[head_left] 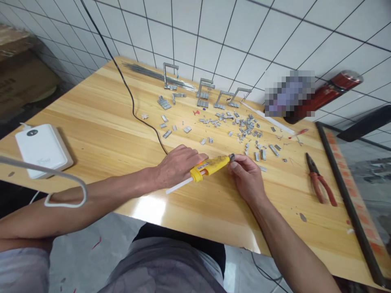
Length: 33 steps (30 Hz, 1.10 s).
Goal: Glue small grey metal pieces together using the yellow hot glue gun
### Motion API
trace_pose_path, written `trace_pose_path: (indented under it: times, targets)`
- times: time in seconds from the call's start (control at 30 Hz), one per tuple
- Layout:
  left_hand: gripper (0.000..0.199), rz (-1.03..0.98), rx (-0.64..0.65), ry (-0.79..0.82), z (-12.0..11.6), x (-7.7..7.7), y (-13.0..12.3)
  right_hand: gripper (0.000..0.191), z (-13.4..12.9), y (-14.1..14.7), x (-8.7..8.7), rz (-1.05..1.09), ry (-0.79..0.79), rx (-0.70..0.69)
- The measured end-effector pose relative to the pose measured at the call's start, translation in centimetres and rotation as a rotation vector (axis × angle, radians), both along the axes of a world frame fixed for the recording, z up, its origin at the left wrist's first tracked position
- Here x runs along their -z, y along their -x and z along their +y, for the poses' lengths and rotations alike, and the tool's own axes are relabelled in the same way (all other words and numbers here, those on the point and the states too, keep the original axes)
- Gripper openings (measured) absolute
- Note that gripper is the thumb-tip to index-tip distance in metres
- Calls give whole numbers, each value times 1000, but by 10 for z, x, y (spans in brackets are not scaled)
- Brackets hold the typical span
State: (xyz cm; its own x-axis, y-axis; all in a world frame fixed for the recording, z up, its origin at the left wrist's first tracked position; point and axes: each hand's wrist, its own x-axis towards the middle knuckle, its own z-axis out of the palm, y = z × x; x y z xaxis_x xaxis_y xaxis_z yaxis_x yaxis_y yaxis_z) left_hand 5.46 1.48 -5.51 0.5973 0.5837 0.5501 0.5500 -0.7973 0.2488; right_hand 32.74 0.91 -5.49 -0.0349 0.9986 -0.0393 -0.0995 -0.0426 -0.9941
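Observation:
My left hand (179,163) is wrapped round a yellow glue gun (214,165), a white glue stick (179,186) jutting from its back end. The gun's nozzle points right, towards my right hand (247,175), whose thumb and fingers pinch a small dark grey piece (232,157) at the tip. Beyond the hands lie many loose grey pieces (249,126) scattered on the wooden table (100,118). Several small grey bent frames on slatted bases, one of them a frame (170,75) at the left, stand near the wall.
A white power bank (42,150) lies at the left, a black cable (131,97) crosses the table. Red-handled pliers (319,183) rest at the right, near a dark-edged glass panel (345,179). A red flask (332,93) is at the back right. Thin grey rods (146,73) lie behind.

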Motion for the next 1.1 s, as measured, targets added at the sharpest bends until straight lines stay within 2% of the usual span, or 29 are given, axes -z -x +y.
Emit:
trace_pose_path:
  times: [0.13,0.33,0.57,0.73,1.1]
  targets:
    - [40,-90,17,36,4,7,-5,36,2,-1,2,19,11,19]
    - [33,-34,37,111,6,0,-5,32,3,-2,5,1,2,24]
    - [31,-57,23,24,6,4,-7,32,3,0,4,36,4,46]
    - [34,-67,14,23,5,9,-6,29,3,-1,5,16,-2,14]
    - [31,-109,20,-35,4,5,-5,29,2,-1,5,8,15,11]
